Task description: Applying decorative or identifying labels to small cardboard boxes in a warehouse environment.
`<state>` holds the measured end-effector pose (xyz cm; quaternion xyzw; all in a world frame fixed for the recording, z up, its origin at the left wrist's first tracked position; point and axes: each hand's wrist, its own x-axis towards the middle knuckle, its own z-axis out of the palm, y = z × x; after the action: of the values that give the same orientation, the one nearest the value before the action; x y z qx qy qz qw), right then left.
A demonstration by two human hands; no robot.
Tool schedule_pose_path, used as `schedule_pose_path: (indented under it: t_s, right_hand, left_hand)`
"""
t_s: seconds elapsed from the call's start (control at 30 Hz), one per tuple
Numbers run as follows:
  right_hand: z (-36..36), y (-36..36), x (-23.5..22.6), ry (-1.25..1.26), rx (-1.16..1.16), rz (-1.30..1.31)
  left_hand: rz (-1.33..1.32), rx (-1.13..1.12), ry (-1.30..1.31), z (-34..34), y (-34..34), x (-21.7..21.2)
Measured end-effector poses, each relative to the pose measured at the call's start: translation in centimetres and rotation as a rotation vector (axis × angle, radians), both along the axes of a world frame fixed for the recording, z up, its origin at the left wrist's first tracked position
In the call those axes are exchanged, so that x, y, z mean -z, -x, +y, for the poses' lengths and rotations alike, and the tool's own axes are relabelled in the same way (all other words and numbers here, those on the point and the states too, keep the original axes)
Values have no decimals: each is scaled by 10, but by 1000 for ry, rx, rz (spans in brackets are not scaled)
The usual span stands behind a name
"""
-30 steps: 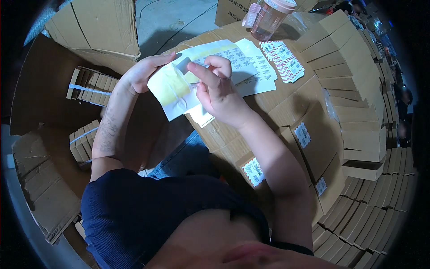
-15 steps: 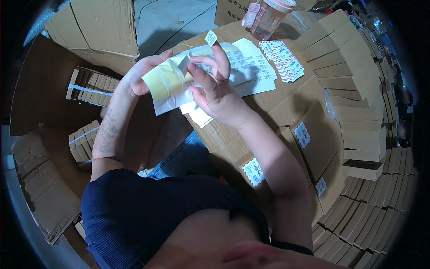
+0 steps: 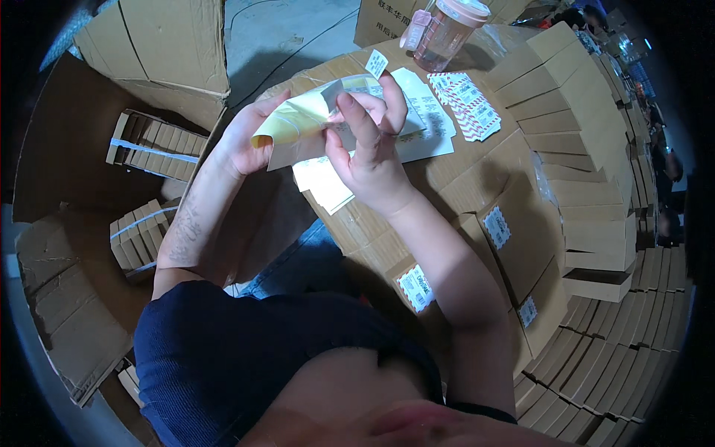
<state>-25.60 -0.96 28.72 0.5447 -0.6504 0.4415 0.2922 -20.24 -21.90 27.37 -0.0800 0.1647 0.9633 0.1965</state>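
Note:
My left hand is closed on a yellow-backed sticker sheet, which is bent, its near end curling over. Beside the sheet's right part is my right hand, with its fingers bent. A small white sticker with printing clings to one raised fingertip of that hand. Whether the other fingers of my right hand also grip the sheet is hard to see. Under and behind it, printed white sheets lie on the cardboard surface, with more white paper near its left edge.
Labels with red striped edges lie at the right, below a pink-lidded cup. Flat brown boxes carry blue-edged labels. Stacked cartons line the right. At left, an open carton holds strapped bundles.
The sheet has curled over more at its near end. My right hand, with the sticker on its fingertip, has shifted a little to the right.

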Motion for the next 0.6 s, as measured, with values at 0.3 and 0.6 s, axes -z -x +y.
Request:
schedule_pose_path:
  t_s: [0.3, 0.6]
  right_hand:
    - [-1, -3, -5, -8, 48, 18]
    - [11, 14, -25, 341, 63, -395]
  left_hand:
    - [33, -84, 147, -13, -1, 3]
    - [-56, -89, 846, 2, -7, -19]
